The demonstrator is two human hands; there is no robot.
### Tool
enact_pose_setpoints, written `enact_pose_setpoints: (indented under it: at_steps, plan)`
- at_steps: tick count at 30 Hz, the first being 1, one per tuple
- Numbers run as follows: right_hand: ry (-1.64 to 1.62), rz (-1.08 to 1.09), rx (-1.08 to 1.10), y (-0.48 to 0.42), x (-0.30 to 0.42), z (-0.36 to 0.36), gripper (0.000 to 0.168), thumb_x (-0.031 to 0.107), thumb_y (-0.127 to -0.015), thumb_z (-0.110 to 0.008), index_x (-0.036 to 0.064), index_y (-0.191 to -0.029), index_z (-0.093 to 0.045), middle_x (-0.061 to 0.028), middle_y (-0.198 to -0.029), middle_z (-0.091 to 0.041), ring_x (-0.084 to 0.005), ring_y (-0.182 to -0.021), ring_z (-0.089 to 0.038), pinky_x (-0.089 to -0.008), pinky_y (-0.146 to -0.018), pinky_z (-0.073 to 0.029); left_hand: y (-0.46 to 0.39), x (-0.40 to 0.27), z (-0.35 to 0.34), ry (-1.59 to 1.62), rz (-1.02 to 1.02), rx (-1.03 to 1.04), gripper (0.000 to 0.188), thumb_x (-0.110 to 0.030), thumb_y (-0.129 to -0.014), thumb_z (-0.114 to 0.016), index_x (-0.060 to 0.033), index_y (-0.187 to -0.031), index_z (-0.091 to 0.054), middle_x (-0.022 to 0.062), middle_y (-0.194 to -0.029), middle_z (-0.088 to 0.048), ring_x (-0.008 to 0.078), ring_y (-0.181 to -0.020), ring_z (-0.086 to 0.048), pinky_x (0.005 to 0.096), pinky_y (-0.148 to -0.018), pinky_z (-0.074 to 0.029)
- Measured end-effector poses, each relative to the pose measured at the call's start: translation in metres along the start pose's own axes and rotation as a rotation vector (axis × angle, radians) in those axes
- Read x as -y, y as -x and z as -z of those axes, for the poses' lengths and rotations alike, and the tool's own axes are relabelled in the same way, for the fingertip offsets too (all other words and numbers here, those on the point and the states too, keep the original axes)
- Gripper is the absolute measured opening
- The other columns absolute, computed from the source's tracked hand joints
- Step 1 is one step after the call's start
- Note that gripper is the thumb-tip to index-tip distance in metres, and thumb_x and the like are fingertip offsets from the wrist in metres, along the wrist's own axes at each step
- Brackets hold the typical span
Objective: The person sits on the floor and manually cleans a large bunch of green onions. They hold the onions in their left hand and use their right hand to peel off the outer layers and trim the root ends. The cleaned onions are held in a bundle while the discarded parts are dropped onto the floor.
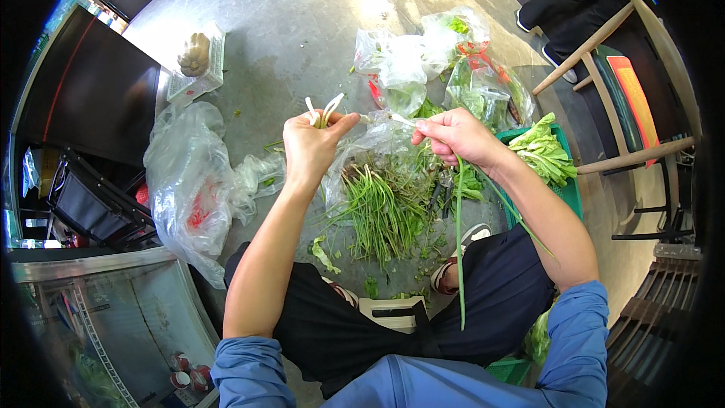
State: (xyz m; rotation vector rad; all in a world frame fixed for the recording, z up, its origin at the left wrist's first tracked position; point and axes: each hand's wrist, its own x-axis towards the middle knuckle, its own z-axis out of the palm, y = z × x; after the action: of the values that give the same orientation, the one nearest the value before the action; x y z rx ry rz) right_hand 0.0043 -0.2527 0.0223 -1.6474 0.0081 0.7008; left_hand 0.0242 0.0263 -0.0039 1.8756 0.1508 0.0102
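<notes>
My left hand [310, 150] is raised above the floor, gripping a few white scallion stalks [331, 109] whose ends stick up past the fingers. Level with it, my right hand [465, 135] pinches a scallion [460, 260] near its white root end. That scallion's long green leaves hang down past my knee. Thumb and forefinger of the left hand point towards the root end, and I cannot tell whether they touch it. Below both hands lies a heap of thin scallions [376, 209] with roots and trimmings, partly on a clear plastic bag [334, 181].
Clear bags of leafy vegetables [476, 90] lie ahead. A green basket [572, 195] holds leafy greens at right, near a wooden chair [614, 158]. Another person's leg [566, 5] shows behind it. At left are a large plastic bag [190, 181], a white crate [198, 88] with a pumpkin, and a glass-topped freezer [147, 294].
</notes>
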Motion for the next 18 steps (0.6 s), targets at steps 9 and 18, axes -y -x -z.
enact_pose_setpoints:
  at_steps: [9,18]
  plan:
    - [0.091,0.003,-0.035,-0.002,-0.005,0.001,0.035,0.031,-0.111,-0.057,0.002,-0.103,-0.075,0.0073,-0.058,-0.048,-0.0046,-0.050,-0.041,-0.0243,-0.049,-0.036,-0.046,0.042,0.030,-0.256,-0.031,-0.044,0.022,-0.014,-0.089,-0.085,-0.0029,-0.107,-0.081,0.0034,-0.087,-0.076,0.0116,-0.076,-0.064,0.0302,-0.071,-0.051]
    - [0.156,0.020,-0.052,-0.003,-0.007,0.004,0.034,0.030,-0.111,-0.058,0.002,-0.103,-0.075,0.0073,-0.059,-0.049,-0.0039,-0.051,-0.042,-0.0239,-0.050,-0.037,-0.064,0.046,0.064,-0.462,-0.019,-0.118,0.039,-0.019,-0.072,-0.096,-0.0022,-0.095,-0.070,0.0074,-0.081,-0.073,0.0159,-0.069,-0.065,0.0360,-0.067,-0.055]
